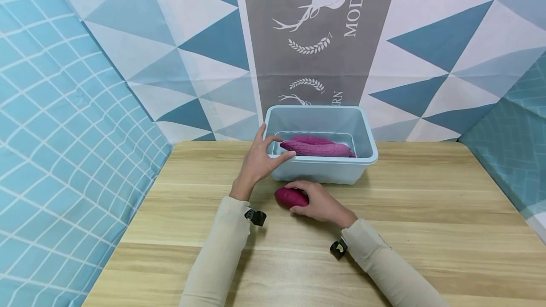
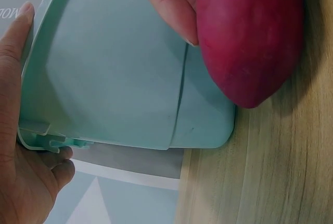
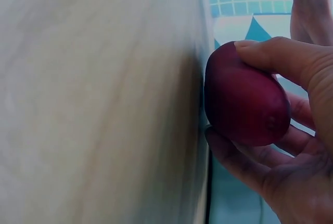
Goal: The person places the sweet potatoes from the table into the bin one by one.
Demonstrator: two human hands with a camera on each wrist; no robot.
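A light-blue plastic bin [image 1: 317, 173] stands at the table's back edge. My left hand [image 1: 257, 160] holds its front left corner, with the thumb along the front and the fingers at the rim. Just in front of the bin, my right hand [image 1: 322, 203] grips a smooth magenta sweet potato [image 1: 288, 197] low over the table. Thumb and fingers wrap its sides in the right wrist view, where its blunt end [image 3: 244, 99] shows. Inside the bin lie long, streaked purple vegetables [image 1: 317, 149], perhaps eggplants; their lower parts are hidden by the front wall.
The wooden table [image 1: 426, 212] extends to both sides and toward me. Behind the bin rises a patterned cloth [image 1: 209, 60] with triangles and a grey deer panel. A blue checked cloth [image 1: 77, 122] hangs at the left, a teal one [image 1: 512, 141] at the right.
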